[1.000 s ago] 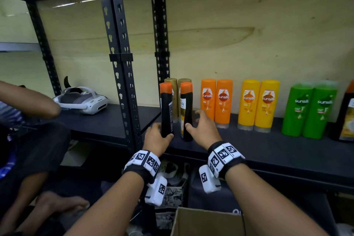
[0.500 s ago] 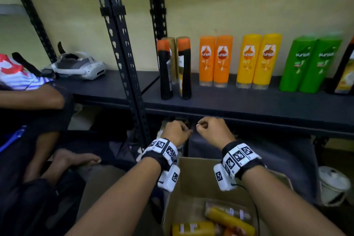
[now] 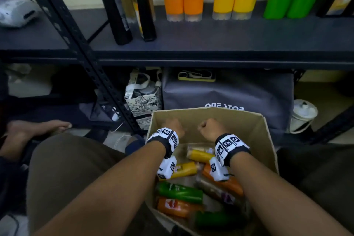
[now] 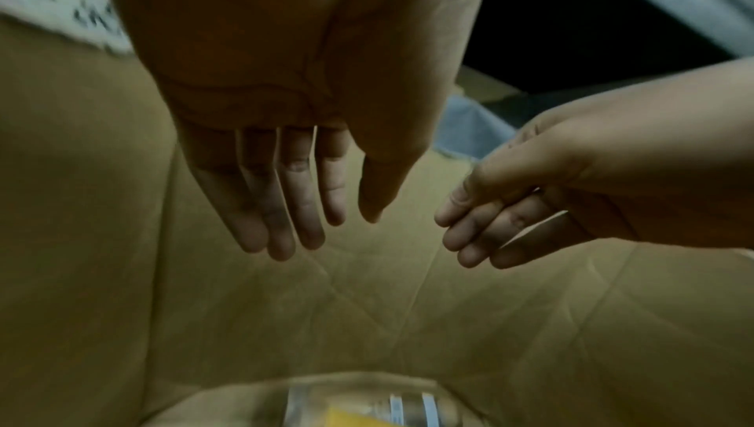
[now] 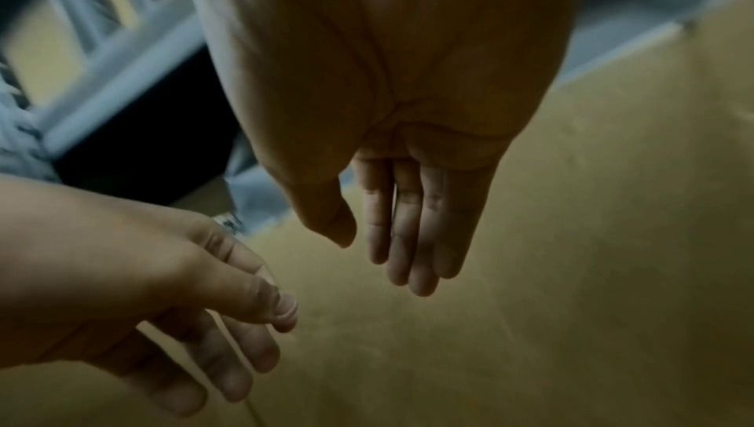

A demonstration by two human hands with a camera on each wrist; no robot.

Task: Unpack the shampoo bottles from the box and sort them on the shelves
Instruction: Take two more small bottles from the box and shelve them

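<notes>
Shampoo bottles (image 3: 180, 192) lie in a loose heap on the bottom of the cardboard box (image 3: 266, 145) between the person's knees: green, orange and yellow ones on their sides, some crossing over each other. More of them already stand upright in colour pairs on the dark shelf (image 3: 210, 44) beyond the box: black at the left, then orange, yellow and green.

Both hands hang just inside the far end of the box, above the heap. The left hand (image 4: 285, 182) has its fingers straight and relaxed, holding nothing. The right hand (image 5: 408, 218) is the same, fingers together and pointing down, nothing in it. Neither touches a bottle.

These look like smooth plastic bottles, stiff enough to take a firm squeeze and probably full, so moderately heavy for one hand. The glossy sides are likely slippery, so I would wrap the fingers round the middle of the body, where it seems widest, not the cap end. The yellow bottle (image 3: 200, 154) lying nearest the hands, on top of the pile, looks the easiest to lift free. Ones buried under others may drag their neighbours along.
</notes>
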